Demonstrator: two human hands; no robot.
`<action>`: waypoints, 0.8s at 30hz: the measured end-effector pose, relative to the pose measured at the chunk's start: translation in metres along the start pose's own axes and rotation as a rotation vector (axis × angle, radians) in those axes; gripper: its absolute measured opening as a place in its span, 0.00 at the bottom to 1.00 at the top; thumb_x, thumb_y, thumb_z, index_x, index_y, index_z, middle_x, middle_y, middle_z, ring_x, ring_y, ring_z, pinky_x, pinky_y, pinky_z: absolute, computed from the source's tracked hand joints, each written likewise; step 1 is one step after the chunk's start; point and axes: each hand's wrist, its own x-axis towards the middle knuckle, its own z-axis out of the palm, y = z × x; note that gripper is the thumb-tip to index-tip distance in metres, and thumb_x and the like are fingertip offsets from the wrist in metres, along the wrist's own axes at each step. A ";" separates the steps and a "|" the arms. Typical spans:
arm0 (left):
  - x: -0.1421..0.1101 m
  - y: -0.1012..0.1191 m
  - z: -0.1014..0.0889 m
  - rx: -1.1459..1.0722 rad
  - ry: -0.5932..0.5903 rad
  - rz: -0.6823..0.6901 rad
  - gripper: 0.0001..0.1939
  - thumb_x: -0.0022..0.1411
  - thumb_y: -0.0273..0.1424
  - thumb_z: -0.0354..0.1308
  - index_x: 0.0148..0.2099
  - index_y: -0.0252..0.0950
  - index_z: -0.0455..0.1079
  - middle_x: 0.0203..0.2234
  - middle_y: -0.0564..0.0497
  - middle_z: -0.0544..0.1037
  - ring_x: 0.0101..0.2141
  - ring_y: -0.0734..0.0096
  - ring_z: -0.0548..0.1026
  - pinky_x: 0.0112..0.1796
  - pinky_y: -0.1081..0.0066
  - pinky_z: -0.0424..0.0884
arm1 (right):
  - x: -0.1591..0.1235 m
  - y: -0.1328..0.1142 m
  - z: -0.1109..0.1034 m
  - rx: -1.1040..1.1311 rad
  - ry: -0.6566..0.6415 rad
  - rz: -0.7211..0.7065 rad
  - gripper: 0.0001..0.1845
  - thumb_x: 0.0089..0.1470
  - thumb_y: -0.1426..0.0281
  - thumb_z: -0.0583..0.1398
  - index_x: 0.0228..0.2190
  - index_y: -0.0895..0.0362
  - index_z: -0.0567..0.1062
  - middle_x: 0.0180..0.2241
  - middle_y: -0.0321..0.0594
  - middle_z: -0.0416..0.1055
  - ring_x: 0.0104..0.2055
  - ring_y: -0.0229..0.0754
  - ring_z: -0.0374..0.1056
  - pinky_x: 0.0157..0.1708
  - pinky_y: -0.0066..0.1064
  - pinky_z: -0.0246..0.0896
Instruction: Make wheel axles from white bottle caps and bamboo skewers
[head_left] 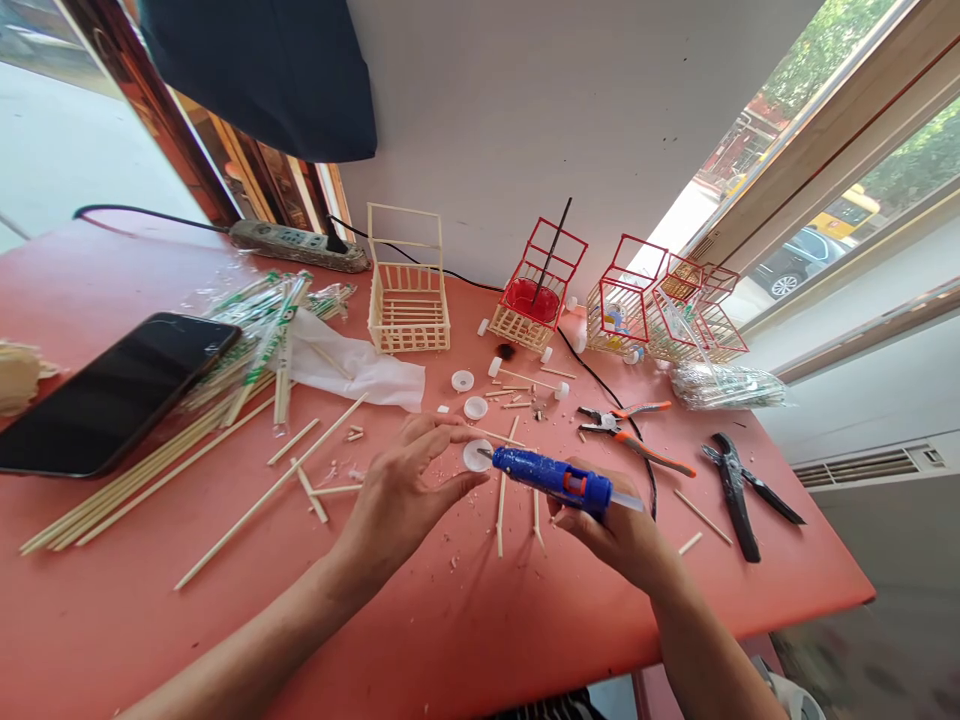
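My right hand (pixel 611 535) is wrapped round a blue hot glue gun (pixel 551 475), with a glue stick poking out of its back end. The gun's metal nozzle is over a white bottle cap (pixel 475 457). Thumb and index finger of my left hand (pixel 397 490) close on that cap from either side. A thin wooden stick (pixel 499 437) runs just beyond the left fingertips. Two more white caps (pixel 475 407) lie behind the hand. Below the gun, short sticks (pixel 501 515) rest on the red table (pixel 420 630).
Small stick-built carts (pixel 409 310) line the wall, several with red frames. Pliers (pixel 637 440) and black cutters (pixel 735 495) lie right. Left are a phone (pixel 120 395), long sticks (pixel 150 480), wrapped chopsticks (pixel 281 330) and a power strip (pixel 296 245). A black cord (pixel 600 378) crosses behind the pliers.
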 end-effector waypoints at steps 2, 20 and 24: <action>-0.001 -0.001 0.000 -0.003 -0.002 0.005 0.13 0.59 0.32 0.68 0.48 0.41 0.76 0.43 0.48 0.77 0.47 0.59 0.76 0.48 0.60 0.72 | 0.000 0.000 0.000 0.000 0.002 0.001 0.20 0.62 0.52 0.59 0.29 0.55 0.70 0.26 0.36 0.69 0.26 0.37 0.64 0.26 0.28 0.57; -0.002 -0.003 0.001 0.011 0.011 0.019 0.14 0.60 0.34 0.68 0.48 0.41 0.77 0.45 0.48 0.78 0.49 0.57 0.76 0.50 0.61 0.72 | -0.002 -0.001 -0.003 -0.006 -0.012 -0.017 0.19 0.64 0.53 0.58 0.29 0.55 0.70 0.26 0.35 0.69 0.26 0.37 0.64 0.27 0.28 0.55; -0.002 -0.003 0.003 -0.003 -0.021 0.017 0.13 0.60 0.34 0.68 0.48 0.41 0.77 0.45 0.48 0.78 0.50 0.58 0.75 0.50 0.61 0.72 | -0.002 -0.002 -0.004 0.016 -0.021 -0.006 0.21 0.64 0.52 0.57 0.29 0.55 0.70 0.26 0.36 0.70 0.26 0.37 0.64 0.27 0.28 0.55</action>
